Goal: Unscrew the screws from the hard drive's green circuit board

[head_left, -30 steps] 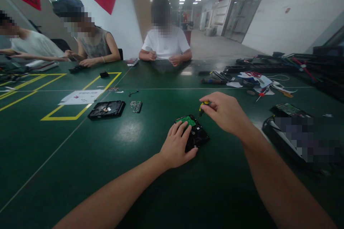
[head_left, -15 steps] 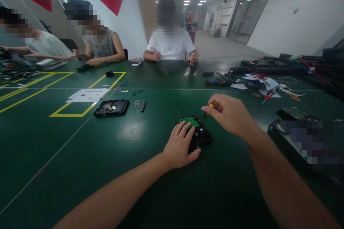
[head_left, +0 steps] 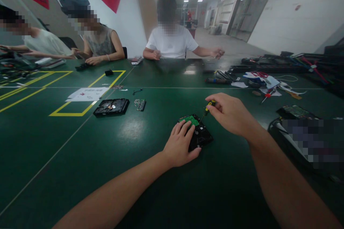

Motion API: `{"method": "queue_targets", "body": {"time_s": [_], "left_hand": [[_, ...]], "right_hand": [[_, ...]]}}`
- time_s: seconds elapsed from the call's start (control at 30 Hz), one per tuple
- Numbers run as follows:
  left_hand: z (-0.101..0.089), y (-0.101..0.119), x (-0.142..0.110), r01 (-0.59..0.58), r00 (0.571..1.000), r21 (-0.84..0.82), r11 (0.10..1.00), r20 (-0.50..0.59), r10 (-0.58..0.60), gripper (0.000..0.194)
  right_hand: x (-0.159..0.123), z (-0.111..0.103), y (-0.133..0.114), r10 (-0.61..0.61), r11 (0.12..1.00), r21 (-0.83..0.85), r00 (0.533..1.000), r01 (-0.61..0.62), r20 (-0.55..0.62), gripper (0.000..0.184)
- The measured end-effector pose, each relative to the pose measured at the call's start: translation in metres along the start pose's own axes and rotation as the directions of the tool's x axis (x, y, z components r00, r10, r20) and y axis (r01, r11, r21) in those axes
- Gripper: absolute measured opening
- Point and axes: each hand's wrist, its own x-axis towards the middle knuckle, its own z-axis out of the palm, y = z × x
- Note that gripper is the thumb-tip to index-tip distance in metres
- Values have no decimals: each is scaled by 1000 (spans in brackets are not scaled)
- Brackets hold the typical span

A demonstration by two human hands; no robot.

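A black hard drive [head_left: 202, 136] with a green circuit board [head_left: 192, 119] lies on the table in front of me. My left hand [head_left: 180, 143] grips it from the left, fingers across its top and thumb along the near edge, hiding part of it. Closed around a yellow-and-black screwdriver [head_left: 210, 105], my right hand [head_left: 227, 112] is just above and right of the drive. The screwdriver's thin shaft slants down to the board's right edge. Whether its tip sits in a screw is too small to tell.
Left of the drive are another opened hard drive [head_left: 111, 107], a small circuit board [head_left: 140, 105] and a paper sheet [head_left: 87, 94]. To the right lie a red-tipped screwdriver [head_left: 268, 95], cables and a blurred dark item [head_left: 309, 143]. Three people sit across the table [head_left: 150, 143].
The view has shifted slightly. My right fingers have shifted on the screwdriver, showing more of its handle; my left hand stays on the drive. The person opposite has stretched an arm sideways.
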Motion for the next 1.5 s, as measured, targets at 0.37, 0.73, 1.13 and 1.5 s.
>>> {"method": "queue_targets", "body": {"time_s": [0.37,0.73,1.13,1.5], "left_hand": [[4,-1,0,-7,1000,-1,1000,-19,7,87],[3,0,0,-8,1000,12,1000,-16,8,85],[3,-1,-1,-22,999,4,1000,-23,22,86],[4,-1,0,-8,1000,-6,1000,-27,8,86]], "right_hand": [[-1,-3,-1,18,999,26,1000,-18,-4,23],[1,2,8,81,996,49,995,-78,-50,20],[3,-3,9,5,996,92,1000,-4,-13,22],[1,-4,3,-103,992,76,995,103,-15,15]]}}
